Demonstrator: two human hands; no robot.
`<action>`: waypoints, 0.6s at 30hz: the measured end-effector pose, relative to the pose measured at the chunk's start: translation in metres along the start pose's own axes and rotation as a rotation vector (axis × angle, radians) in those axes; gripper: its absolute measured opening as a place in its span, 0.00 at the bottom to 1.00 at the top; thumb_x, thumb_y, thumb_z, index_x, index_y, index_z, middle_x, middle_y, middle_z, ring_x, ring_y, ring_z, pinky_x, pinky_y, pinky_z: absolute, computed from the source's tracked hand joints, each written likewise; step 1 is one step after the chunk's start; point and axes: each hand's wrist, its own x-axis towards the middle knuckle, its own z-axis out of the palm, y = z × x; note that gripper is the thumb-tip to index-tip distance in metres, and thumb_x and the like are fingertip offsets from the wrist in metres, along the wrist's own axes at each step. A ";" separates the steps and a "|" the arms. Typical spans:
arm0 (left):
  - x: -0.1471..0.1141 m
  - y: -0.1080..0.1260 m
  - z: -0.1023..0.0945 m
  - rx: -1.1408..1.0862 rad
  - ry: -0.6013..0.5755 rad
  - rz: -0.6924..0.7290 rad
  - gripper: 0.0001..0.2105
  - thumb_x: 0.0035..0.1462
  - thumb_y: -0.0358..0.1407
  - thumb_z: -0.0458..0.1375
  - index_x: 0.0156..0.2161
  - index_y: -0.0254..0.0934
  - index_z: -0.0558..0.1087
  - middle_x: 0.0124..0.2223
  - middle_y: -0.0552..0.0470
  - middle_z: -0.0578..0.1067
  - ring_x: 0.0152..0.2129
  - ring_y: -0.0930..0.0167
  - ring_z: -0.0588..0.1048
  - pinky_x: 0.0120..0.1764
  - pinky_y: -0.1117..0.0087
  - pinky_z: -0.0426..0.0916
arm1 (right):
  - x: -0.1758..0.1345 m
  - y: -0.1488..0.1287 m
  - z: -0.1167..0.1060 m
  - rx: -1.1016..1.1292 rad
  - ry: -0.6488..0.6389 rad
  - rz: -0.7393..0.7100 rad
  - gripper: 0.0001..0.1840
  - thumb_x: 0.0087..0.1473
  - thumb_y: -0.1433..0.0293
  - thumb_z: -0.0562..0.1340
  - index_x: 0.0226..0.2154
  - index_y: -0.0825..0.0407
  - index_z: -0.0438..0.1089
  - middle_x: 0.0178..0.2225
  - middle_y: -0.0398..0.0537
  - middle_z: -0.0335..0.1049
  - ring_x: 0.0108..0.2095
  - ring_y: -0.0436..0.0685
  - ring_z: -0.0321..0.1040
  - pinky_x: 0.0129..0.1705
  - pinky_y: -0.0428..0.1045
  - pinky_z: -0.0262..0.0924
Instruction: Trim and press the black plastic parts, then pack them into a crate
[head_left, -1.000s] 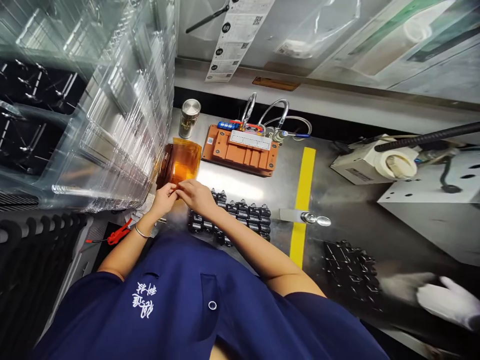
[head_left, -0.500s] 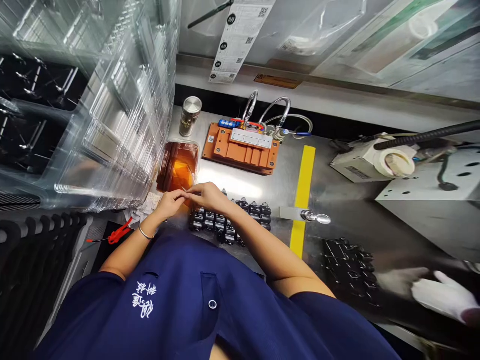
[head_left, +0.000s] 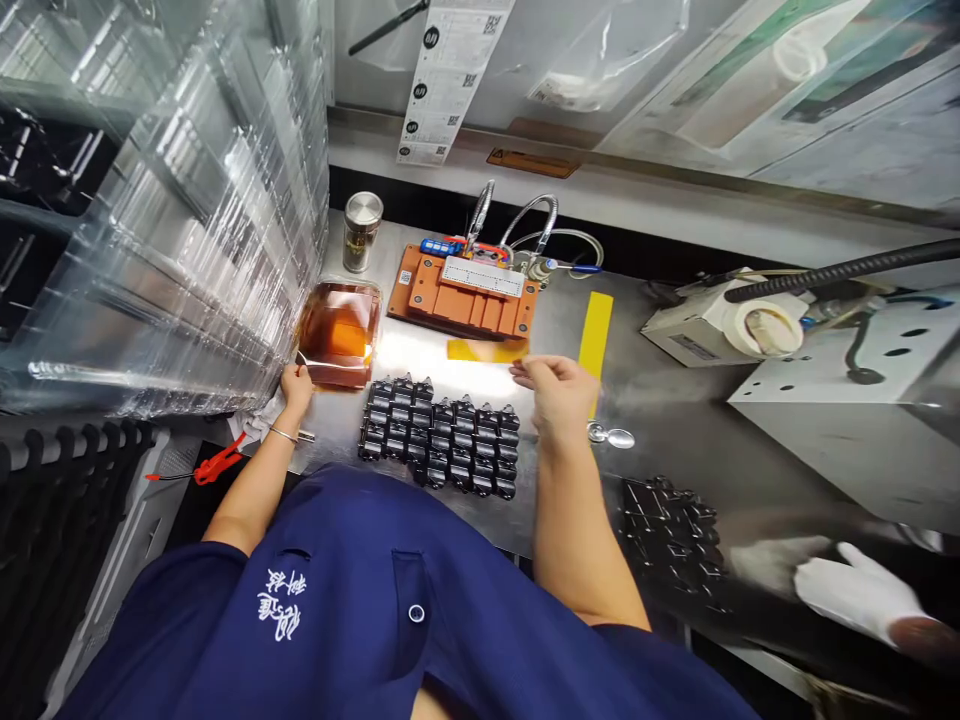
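My right hand (head_left: 561, 395) pinches one end of a translucent amber film strip (head_left: 487, 351), which stretches leftward in the air in front of the orange fixture (head_left: 465, 310). At the near left corner of a clear tray (head_left: 377, 300) with amber sheets (head_left: 349, 335) in it, my left hand (head_left: 298, 388) is closed. A thin metal tool (head_left: 306, 436) seems to be in it, with its end showing by the wrist; its kind is unclear. Black ribbed parts (head_left: 439, 435) lie in rows on the metal bench between my arms.
A lidded glass jar (head_left: 361, 232) stands behind the tray. Stacked clear plastic trays (head_left: 217, 200) rise at left, above red-handled pliers (head_left: 220, 462). Yellow tape (head_left: 596, 335) marks the bench. At right are a machine (head_left: 825, 400), more black parts (head_left: 667, 535) and a co-worker's white-gloved hand (head_left: 859, 590).
My hands have parted. The right one has moved right, with the amber strip now seen stretched from its fingers; the left has drawn back to the tray's left side. The view has shifted slightly.
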 end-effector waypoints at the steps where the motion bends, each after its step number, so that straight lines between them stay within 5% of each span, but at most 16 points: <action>1: 0.003 -0.001 0.002 0.044 0.024 0.002 0.06 0.60 0.32 0.51 0.35 0.33 0.70 0.26 0.51 0.73 0.22 0.72 0.75 0.26 0.73 0.69 | -0.001 0.002 -0.015 0.005 0.040 -0.018 0.11 0.44 0.60 0.65 0.23 0.49 0.67 0.21 0.46 0.70 0.26 0.54 0.68 0.32 0.53 0.65; 6: 0.000 0.013 0.008 0.293 0.106 0.060 0.08 0.59 0.32 0.53 0.43 0.33 0.70 0.40 0.40 0.76 0.40 0.63 0.77 0.41 0.64 0.71 | -0.018 0.008 -0.059 -0.082 0.009 -0.065 0.12 0.41 0.60 0.67 0.22 0.52 0.70 0.22 0.47 0.72 0.25 0.52 0.67 0.31 0.50 0.64; 12: -0.042 0.051 0.018 0.611 0.260 0.257 0.25 0.57 0.34 0.56 0.58 0.25 0.60 0.57 0.26 0.63 0.54 0.48 0.66 0.48 0.48 0.67 | -0.028 0.008 -0.102 -0.285 -0.113 -0.259 0.10 0.48 0.62 0.62 0.24 0.52 0.72 0.24 0.45 0.73 0.25 0.52 0.69 0.30 0.48 0.65; 15: -0.066 0.102 0.058 0.758 0.158 0.637 0.20 0.61 0.35 0.51 0.57 0.30 0.63 0.55 0.33 0.67 0.53 0.54 0.67 0.48 0.55 0.69 | -0.024 0.016 -0.121 -0.366 -0.152 -0.385 0.09 0.53 0.66 0.59 0.27 0.51 0.72 0.26 0.45 0.75 0.26 0.53 0.70 0.32 0.48 0.66; 18: -0.093 0.180 0.136 0.800 -0.211 1.071 0.14 0.64 0.35 0.48 0.52 0.34 0.68 0.49 0.40 0.72 0.50 0.62 0.69 0.50 0.62 0.68 | -0.013 0.026 -0.126 -0.441 -0.194 -0.500 0.09 0.56 0.70 0.57 0.31 0.51 0.73 0.28 0.46 0.75 0.28 0.53 0.71 0.33 0.48 0.65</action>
